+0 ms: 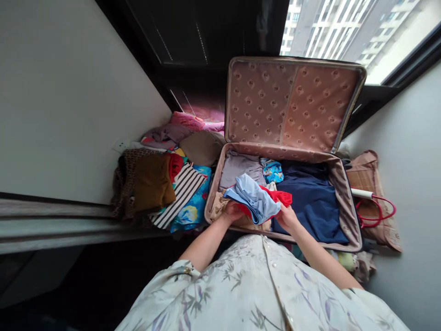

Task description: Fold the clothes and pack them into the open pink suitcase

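Observation:
Between my hands is a bundle of folded clothes [253,196], light blue with darker blue edges and some red cloth showing beneath. My left hand [233,212] grips its lower left side, fingers partly hidden under the fabric. The right end is pinched in my right hand [286,218]. Both hands are above the front part of an open suitcase [344,195]. Inside it lie a grey folded garment [241,168], a bright blue patterned cloth [273,171], a large navy garment [308,197] and beige cloth [218,206].
The suitcase lid [292,105] stands upright against the dark window frame. Left of the case are piled clothes, among them a brown garment [153,181] and a striped one [179,195]. On the right lie a brownish bag [367,172] and a white-handled item with a red cord [361,193].

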Motion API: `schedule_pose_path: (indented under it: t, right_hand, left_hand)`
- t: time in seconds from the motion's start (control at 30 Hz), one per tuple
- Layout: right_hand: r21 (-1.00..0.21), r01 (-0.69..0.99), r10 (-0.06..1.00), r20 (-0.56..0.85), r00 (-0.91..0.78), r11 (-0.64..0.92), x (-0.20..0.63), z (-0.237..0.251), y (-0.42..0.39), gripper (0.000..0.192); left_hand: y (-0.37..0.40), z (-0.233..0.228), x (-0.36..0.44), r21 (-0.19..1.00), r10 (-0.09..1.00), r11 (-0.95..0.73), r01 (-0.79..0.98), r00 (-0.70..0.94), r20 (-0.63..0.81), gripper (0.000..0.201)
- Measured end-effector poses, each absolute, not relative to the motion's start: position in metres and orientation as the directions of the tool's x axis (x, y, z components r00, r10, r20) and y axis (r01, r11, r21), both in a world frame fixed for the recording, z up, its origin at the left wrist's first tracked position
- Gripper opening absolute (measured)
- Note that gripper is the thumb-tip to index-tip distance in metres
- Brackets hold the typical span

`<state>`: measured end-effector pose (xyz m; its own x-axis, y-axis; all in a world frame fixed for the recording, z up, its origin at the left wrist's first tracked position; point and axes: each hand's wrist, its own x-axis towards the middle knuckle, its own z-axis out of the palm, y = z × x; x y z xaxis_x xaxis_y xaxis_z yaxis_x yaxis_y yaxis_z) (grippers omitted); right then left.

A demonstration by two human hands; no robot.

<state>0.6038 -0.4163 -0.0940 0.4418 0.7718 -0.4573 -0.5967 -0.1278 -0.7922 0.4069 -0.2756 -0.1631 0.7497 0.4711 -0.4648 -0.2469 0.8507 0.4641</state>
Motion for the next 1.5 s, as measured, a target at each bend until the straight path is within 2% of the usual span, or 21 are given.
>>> schedule_pose_path:
  t: [0.13, 0.23, 0.33, 0.47, 0.63, 0.7, 0.83, 0.93, 1.03, 1.13, 1.23, 1.3, 1.4, 1.47, 1.5]
  right_hand:
    - [-0.937, -0.333, 0.774, -0.291, 0.562, -0.111, 0.588, -0.078, -0.413, 0.033]
    - [-0.974, -0.198, 0.774, -0.211, 0.596, -0.113, 0.574, -0.063, -0.410, 0.027]
    - [-0.953, -0.304, 0.718, -0.222, 0.659, -0.016, 0.564, -0.048, -0.406, 0.028]
    - [-0.895, -0.437, 0.645, -0.281, 0.711, 0.092, 0.565, -0.029, -0.402, 0.034]
    - [-0.873, -0.463, 0.556, -0.312, 0.770, 0.151, 0.574, -0.021, -0.394, 0.038]
    - [-0.861, -0.494, 0.576, -0.343, 0.742, 0.123, 0.570, -0.025, -0.386, 0.040]
    - [-0.795, -0.603, 0.606, -0.447, 0.658, 0.069, 0.555, -0.036, -0.374, 0.045]
    - [-0.761, -0.642, 0.614, -0.463, 0.640, 0.095, 0.556, -0.039, -0.374, 0.047]
    - [-0.768, -0.636, 0.647, -0.448, 0.617, 0.075, 0.571, -0.042, -0.382, 0.045]
    - [-0.793, -0.603, 0.682, -0.486, 0.546, -0.083, 0.592, -0.056, -0.393, 0.041]
    - [-0.846, -0.345, 0.657, -0.533, 0.533, -0.406, 0.607, -0.081, -0.401, 0.035]
    - [-0.831, -0.159, 0.653, -0.524, 0.546, -0.533, 0.609, -0.097, -0.399, 0.027]
    - [-0.853, 0.040, 0.761, -0.442, 0.474, -0.521, 0.598, -0.113, -0.379, 0.024]
    - [-0.843, 0.314, 0.880, -0.329, 0.342, -0.437, 0.585, -0.117, -0.357, 0.038]
    - [-0.796, 0.468, 0.919, -0.284, 0.274, -0.385, 0.579, -0.118, -0.346, 0.048]
  left_hand:
    - [-0.268, -0.156, 0.408, 0.378, 0.452, 0.880, -0.287, 0.749, -0.484, 0.051]
    - [-0.265, -0.152, 0.406, 0.265, 0.424, 0.906, -0.331, 0.712, -0.559, 0.064]
    - [-0.259, -0.149, 0.401, 0.238, 0.425, 0.904, -0.356, 0.676, -0.602, 0.060]
    - [-0.248, -0.145, 0.391, 0.266, 0.441, 0.897, -0.352, 0.721, -0.535, 0.054]
    - [-0.248, -0.138, 0.387, 0.197, 0.308, 0.950, -0.243, 0.840, -0.447, 0.079]
    - [-0.254, -0.135, 0.391, 0.192, 0.266, 0.961, -0.198, 0.851, -0.452, 0.076]
    - [-0.256, -0.122, 0.399, 0.229, 0.232, 0.968, -0.108, 0.741, -0.630, 0.051]
    - [-0.238, -0.105, 0.388, 0.322, 0.329, 0.938, -0.125, 0.612, -0.719, 0.045]
    - [-0.207, -0.088, 0.360, 0.480, 0.483, 0.862, -0.167, 0.560, -0.673, 0.045]
    - [-0.176, -0.078, 0.327, 0.599, 0.569, 0.788, -0.143, 0.543, -0.618, 0.044]
    - [-0.159, -0.077, 0.297, 0.660, 0.571, 0.751, -0.027, 0.527, -0.629, 0.038]
    - [-0.159, -0.079, 0.281, 0.705, 0.571, 0.708, 0.043, 0.552, -0.608, 0.037]
    - [-0.172, -0.079, 0.268, 0.751, 0.539, 0.652, 0.099, 0.636, -0.552, 0.041]
    - [-0.183, -0.074, 0.265, 0.765, 0.513, 0.633, 0.117, 0.676, -0.529, 0.044]
    - [-0.189, -0.070, 0.266, 0.779, 0.528, 0.618, 0.106, 0.679, -0.511, 0.044]
